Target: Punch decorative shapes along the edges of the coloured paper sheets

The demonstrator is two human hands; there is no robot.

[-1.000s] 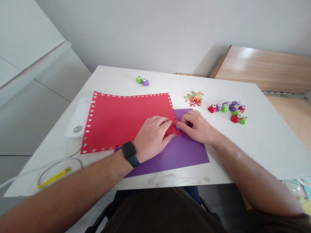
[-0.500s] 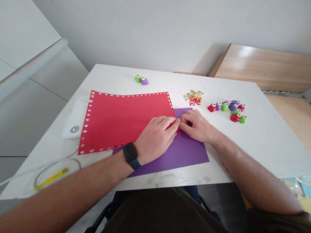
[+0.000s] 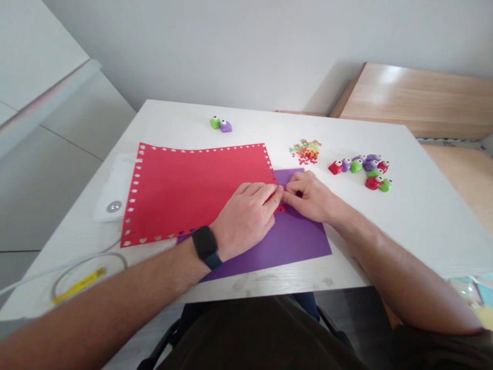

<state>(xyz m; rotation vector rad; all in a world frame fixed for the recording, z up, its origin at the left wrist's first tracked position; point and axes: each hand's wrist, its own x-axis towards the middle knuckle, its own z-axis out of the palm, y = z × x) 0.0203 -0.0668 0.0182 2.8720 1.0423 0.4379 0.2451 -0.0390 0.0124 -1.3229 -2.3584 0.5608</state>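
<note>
A sheet of red paper (image 3: 192, 180), with small shapes cut out along its borders, lies partly over a purple sheet (image 3: 287, 246). My left hand (image 3: 246, 218) rests on the red sheet's right side, its fingers pressed together on that edge near the lower right corner. Touching those fingertips is my right hand (image 3: 311, 198), closed in a pinch above the purple sheet. Whatever sits between the right fingertips is hidden. Beyond the right hand is a small heap of coloured paper cut-outs (image 3: 307, 152).
Several red, purple and green craft punches (image 3: 372, 167) cluster at the right. A green punch (image 3: 214, 122) and a purple punch (image 3: 226, 126) stand at the back. At left are a white device (image 3: 110, 198), a cable and a yellow tag (image 3: 79, 285). A wooden board (image 3: 416, 97) stands back right.
The view has shifted slightly. Both hands stay at the red sheet's right edge, with only small finger movement; the papers and punches lie as before.
</note>
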